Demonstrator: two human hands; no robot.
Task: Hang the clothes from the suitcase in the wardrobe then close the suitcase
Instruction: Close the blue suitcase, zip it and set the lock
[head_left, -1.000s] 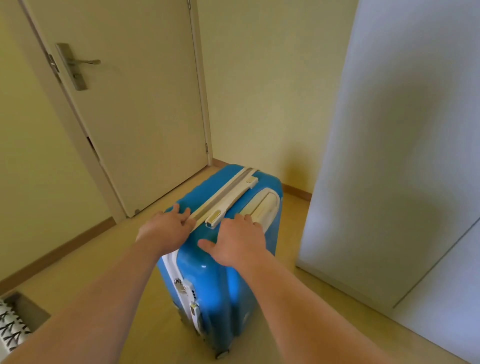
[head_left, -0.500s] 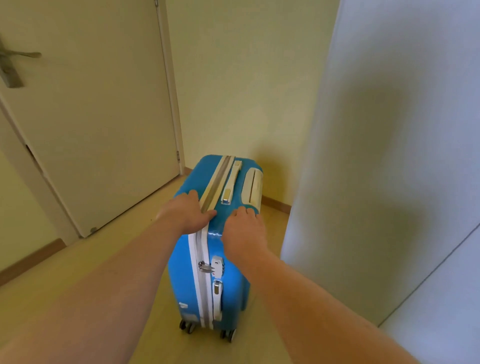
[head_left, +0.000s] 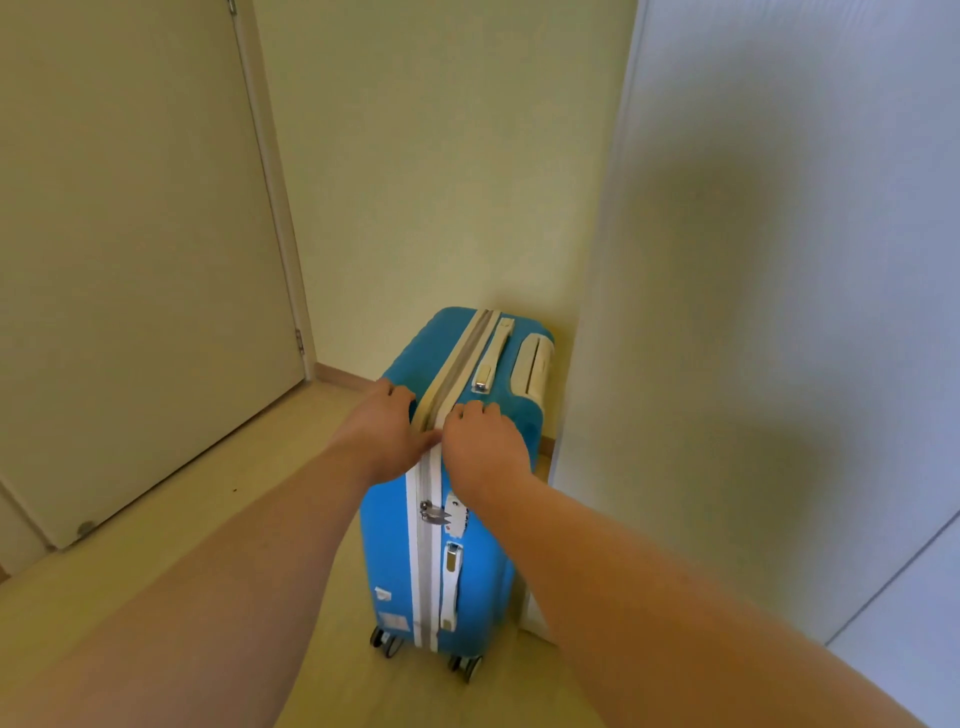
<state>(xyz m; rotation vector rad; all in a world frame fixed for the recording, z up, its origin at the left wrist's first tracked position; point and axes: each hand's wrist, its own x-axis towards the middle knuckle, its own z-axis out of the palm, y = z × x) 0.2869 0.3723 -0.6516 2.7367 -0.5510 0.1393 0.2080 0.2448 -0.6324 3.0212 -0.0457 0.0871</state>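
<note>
Zipped hard-shell suitcase (head_left: 390, 545) stands on wheels just left of the wardrobe (head_left: 779, 364), left hand (head_left: 383, 437) and right hand (head_left: 483, 448) flat on its near top, gripping nothing; stiff, slick, likely rolls, so take the top handle (head_left: 493, 353).

A blue suitcase (head_left: 392, 551) stands upright on its wheels (head_left: 387, 642) on the floor (head_left: 208, 525), zipped shut, just beside a white wardrobe (head_left: 779, 312). The left hand (head_left: 382, 434) and right hand (head_left: 480, 447) rest on its top, one each side of the zip (head_left: 457, 358).

A home bedroom corner; plain door (head_left: 130, 260), tall pale wardrobe (head_left: 779, 312), wood-look floor (head_left: 208, 519).
</note>
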